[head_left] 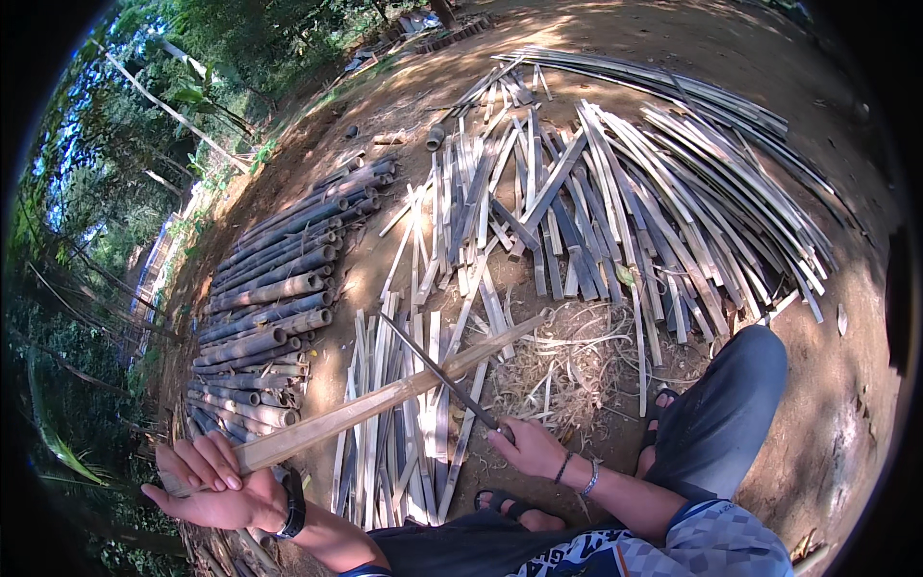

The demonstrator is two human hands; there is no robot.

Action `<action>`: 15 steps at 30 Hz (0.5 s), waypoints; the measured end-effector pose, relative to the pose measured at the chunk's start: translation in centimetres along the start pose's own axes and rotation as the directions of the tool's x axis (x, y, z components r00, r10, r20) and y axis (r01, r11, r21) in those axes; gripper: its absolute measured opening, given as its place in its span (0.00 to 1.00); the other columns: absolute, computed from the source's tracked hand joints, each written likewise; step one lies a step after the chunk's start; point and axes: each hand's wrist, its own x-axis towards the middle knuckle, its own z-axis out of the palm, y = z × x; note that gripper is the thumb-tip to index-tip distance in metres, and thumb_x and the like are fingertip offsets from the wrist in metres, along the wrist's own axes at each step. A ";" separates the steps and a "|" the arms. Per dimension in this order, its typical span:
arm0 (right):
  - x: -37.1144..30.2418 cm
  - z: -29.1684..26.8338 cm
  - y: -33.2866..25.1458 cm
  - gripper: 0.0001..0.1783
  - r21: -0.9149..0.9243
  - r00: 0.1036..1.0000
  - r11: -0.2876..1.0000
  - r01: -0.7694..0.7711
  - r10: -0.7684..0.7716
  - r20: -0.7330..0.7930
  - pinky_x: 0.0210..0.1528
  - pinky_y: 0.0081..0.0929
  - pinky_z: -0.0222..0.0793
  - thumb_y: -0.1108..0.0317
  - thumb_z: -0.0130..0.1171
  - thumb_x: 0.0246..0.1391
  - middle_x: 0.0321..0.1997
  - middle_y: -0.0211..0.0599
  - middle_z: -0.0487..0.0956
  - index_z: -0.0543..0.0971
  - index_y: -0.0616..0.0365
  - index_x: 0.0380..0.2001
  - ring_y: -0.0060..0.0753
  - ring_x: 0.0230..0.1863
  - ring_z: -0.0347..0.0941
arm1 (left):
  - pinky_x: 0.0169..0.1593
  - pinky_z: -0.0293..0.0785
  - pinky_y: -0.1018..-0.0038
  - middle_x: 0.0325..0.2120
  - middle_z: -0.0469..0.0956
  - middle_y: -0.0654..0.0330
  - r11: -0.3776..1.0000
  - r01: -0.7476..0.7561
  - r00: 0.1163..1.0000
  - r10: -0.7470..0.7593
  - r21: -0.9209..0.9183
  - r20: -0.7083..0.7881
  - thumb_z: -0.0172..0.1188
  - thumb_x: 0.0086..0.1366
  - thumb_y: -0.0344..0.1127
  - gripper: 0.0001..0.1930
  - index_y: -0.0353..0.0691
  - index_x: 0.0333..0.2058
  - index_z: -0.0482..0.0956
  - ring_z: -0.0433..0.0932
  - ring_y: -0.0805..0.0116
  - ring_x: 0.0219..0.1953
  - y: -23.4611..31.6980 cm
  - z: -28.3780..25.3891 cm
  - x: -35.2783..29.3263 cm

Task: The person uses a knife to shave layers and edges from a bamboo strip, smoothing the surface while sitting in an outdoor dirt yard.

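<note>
My left hand (207,481), palm up, is closed around the near end of a long split bamboo strip (356,411). The strip slants up to the right, its pale inner side showing. My right hand (527,448) grips the handle of a long, thin-bladed knife (444,378). Its dark blade points up and to the left and crosses the strip near the middle; whether the edge touches it I cannot tell. Below the blade lies a pile of split bamboo strips (389,481) on the ground. Curly bamboo shavings (577,361) are heaped beyond my right hand.
Cut round bamboo poles (269,288) are stacked at the left. Large heaps of split strips (702,212) spread ahead and to the right, with longer strips (673,82) behind them. My bent right knee (745,375) rises at the right. Green plants (106,192) border the dirt ground on the left.
</note>
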 end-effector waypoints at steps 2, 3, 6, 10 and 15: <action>-0.8 0.7 -0.6 0.25 0.070 0.998 0.997 0.044 -0.041 -0.043 0.25 0.44 0.67 0.48 0.47 0.60 0.14 0.50 0.72 0.72 0.63 0.32 0.58 0.22 0.73 | 0.10 0.42 0.86 0.07 0.53 0.68 1.000 -0.008 1.000 0.008 0.001 -0.006 0.35 0.69 0.56 0.25 0.47 0.17 0.56 0.48 0.81 0.05 -0.1 0.1 -0.1; -1.4 1.2 -1.9 0.25 0.105 0.997 0.992 0.068 -0.072 0.031 0.26 0.44 0.67 0.48 0.46 0.61 0.14 0.50 0.72 0.72 0.63 0.32 0.58 0.22 0.73 | 0.11 0.42 0.86 0.07 0.53 0.68 1.000 -0.011 1.000 0.011 0.017 0.013 0.35 0.69 0.56 0.25 0.47 0.17 0.56 0.48 0.81 0.05 0.5 -0.1 0.1; -1.9 0.4 -3.1 0.25 0.156 0.969 0.986 0.052 -0.087 0.231 0.27 0.45 0.67 0.48 0.47 0.60 0.15 0.51 0.73 0.73 0.64 0.32 0.56 0.24 0.74 | 0.12 0.42 0.86 0.07 0.53 0.67 1.000 0.000 0.998 0.000 -0.010 0.058 0.35 0.70 0.55 0.25 0.47 0.17 0.56 0.48 0.80 0.06 0.5 -0.8 0.3; 1.5 0.3 4.1 0.25 -0.013 0.993 1.000 -0.013 0.011 -0.114 0.27 0.43 0.67 0.48 0.47 0.60 0.17 0.51 0.73 0.73 0.64 0.30 0.53 0.24 0.74 | 0.12 0.43 0.85 0.07 0.53 0.67 1.000 -0.002 1.000 0.002 0.030 0.012 0.34 0.70 0.55 0.25 0.47 0.17 0.56 0.49 0.79 0.06 0.2 -0.7 0.3; 2.6 0.1 8.8 0.26 0.097 0.958 0.970 -0.225 0.238 -0.158 0.26 0.42 0.66 0.47 0.47 0.60 0.16 0.49 0.73 0.73 0.64 0.31 0.51 0.21 0.73 | 0.12 0.44 0.84 0.07 0.53 0.67 0.999 0.011 0.999 -0.009 -0.034 0.050 0.34 0.70 0.55 0.25 0.47 0.17 0.55 0.48 0.79 0.06 0.3 0.3 0.5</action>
